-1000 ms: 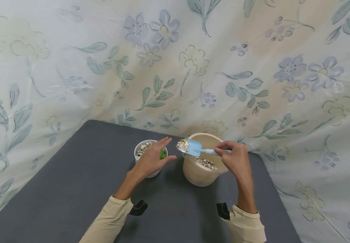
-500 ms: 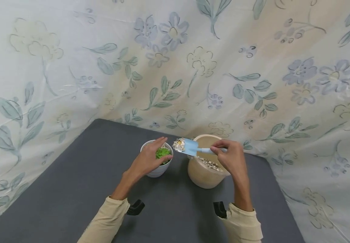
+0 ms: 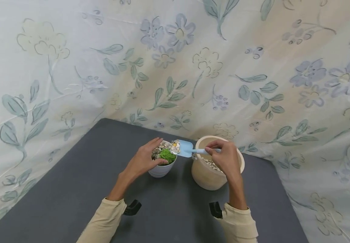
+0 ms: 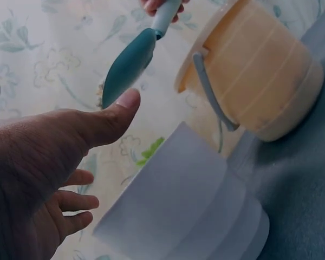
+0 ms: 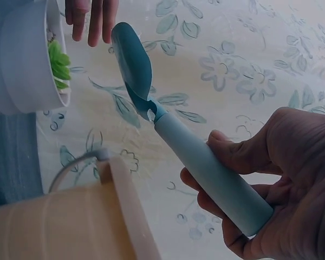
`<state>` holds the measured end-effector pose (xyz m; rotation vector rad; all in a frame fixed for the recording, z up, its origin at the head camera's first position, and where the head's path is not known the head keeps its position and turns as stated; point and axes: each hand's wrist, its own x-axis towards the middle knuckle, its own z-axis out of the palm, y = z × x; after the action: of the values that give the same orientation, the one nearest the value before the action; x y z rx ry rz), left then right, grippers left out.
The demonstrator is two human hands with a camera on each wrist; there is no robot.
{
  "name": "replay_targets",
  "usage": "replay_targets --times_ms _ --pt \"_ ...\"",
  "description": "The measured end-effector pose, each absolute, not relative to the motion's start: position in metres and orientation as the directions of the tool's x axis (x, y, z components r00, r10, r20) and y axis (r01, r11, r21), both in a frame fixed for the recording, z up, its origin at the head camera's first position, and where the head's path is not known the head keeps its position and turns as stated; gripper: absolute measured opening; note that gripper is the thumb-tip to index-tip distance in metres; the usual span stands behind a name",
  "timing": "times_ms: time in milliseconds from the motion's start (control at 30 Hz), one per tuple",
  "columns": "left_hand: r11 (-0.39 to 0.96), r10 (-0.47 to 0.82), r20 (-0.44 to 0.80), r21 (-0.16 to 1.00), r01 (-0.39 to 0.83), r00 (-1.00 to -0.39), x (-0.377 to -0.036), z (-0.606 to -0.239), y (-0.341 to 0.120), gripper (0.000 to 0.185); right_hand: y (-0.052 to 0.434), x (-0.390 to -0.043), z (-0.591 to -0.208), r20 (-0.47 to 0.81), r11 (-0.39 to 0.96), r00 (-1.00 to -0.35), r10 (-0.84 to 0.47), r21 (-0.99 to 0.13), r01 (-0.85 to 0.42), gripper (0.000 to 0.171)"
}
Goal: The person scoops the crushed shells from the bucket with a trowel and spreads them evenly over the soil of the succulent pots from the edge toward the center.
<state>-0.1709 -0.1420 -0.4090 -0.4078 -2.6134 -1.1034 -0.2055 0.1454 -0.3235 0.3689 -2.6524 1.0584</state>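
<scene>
We are working on a dark grey tabletop (image 3: pixel 71 189) that is standing in a corner draped with pale floral cloth (image 3: pixel 71 67); the cloth is rising close behind the far edge and falling along the left and right sides. Near the far edge, a small white pot (image 3: pixel 162 168) with a green plant (image 3: pixel 167 155) and pebbles is sitting just left of a beige bucket (image 3: pixel 211 175) holding more pebbles. The two are standing near each other but apart. Our left hand (image 3: pixel 144 161) is cupping the white pot's rim, fingers loosely spread and lying over the top, not clenching. Our right hand (image 3: pixel 223 158) is gripping the handle of a light blue scoop (image 3: pixel 185 148), fingers curled around it above the bucket; the blade, carrying pebbles, is hanging over the pot's right rim. The near half of the tabletop is lying open, with bare grey surface stretching left toward the cloth.
</scene>
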Motion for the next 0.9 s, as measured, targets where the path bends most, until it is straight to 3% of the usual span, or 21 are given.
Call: replay_targets --times_ms 400,700,900 --pt "0.686 0.140 0.334 0.646 0.334 -0.932 -0.169 -0.419 -0.162 0.097 0.123 -0.215 -0.335 0.379 0.661 -0.903 -0.202 -0.628 -0.411 0.004" --pt "0.694 0.149 0.269 0.657 0.295 -0.951 -0.171 -0.429 -0.170 0.104 0.110 -0.220 -0.346 0.346 0.655 -0.911 -0.224 -0.639 -0.403 0.004" --pt "0.689 0.136 0.227 0.677 0.256 -0.964 -0.171 -0.435 -0.173 0.112 0.100 -0.220 -0.355 0.430 0.668 -0.859 -0.277 -0.556 -0.494 0.003"
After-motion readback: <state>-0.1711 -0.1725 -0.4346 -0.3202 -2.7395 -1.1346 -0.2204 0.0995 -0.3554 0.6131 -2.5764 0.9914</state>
